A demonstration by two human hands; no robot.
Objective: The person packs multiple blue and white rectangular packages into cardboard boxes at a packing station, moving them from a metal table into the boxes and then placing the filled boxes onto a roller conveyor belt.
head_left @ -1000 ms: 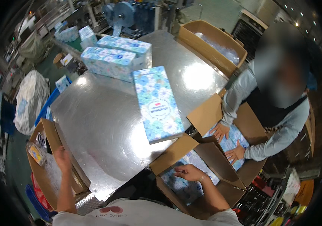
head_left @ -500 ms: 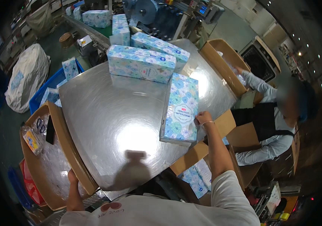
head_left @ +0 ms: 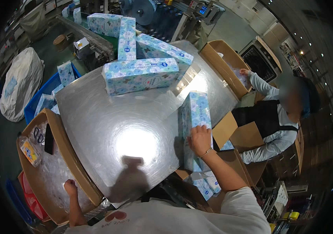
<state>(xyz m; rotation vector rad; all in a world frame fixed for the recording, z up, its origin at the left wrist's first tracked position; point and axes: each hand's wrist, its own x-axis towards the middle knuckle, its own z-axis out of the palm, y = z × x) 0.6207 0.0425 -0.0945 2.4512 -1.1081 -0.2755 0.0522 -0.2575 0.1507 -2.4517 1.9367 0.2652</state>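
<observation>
Blue floral oblong pack [head_left: 196, 109], right of centre, gripped between thumb and fingers of right hand [head_left: 200, 139] at shiny metal counter's [head_left: 92, 117] edge. Lower left: left hand [head_left: 71, 188] curled closed over clear plastic film [head_left: 53, 175]; any pinch can't be told.

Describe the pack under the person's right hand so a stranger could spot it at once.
Start at the shiny metal table in mid-view. Follow its right edge toward the person to a blue floral pack. Unlike the similar packs grouped at the far end, it sits apart, with the person's right hand on it.
</observation>
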